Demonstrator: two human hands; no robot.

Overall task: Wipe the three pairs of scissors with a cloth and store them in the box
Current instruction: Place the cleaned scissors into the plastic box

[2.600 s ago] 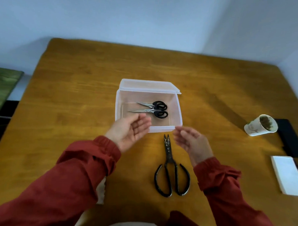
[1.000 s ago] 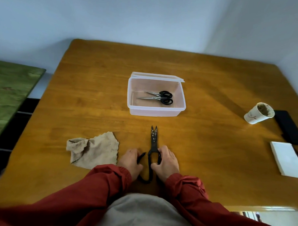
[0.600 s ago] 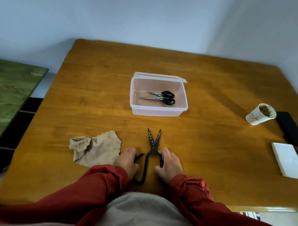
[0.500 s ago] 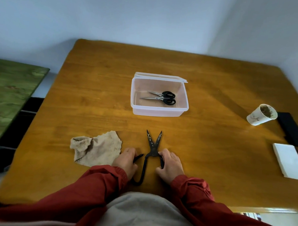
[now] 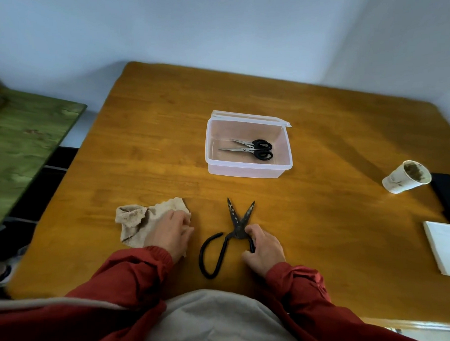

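Scissors (image 5: pixel 236 222) and cloth (image 5: pixel 131 217) on wooden table (image 5: pixel 169 131), pale walls (image 5: pixel 199 27) behind.

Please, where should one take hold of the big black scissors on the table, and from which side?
Grip the handle loops, coming from the near side. The big black scissors lie flat with their open, pointed blades aimed away toward the box, so the near loops are likely the safe part. The right hand grips the right loop; the left loop is free.
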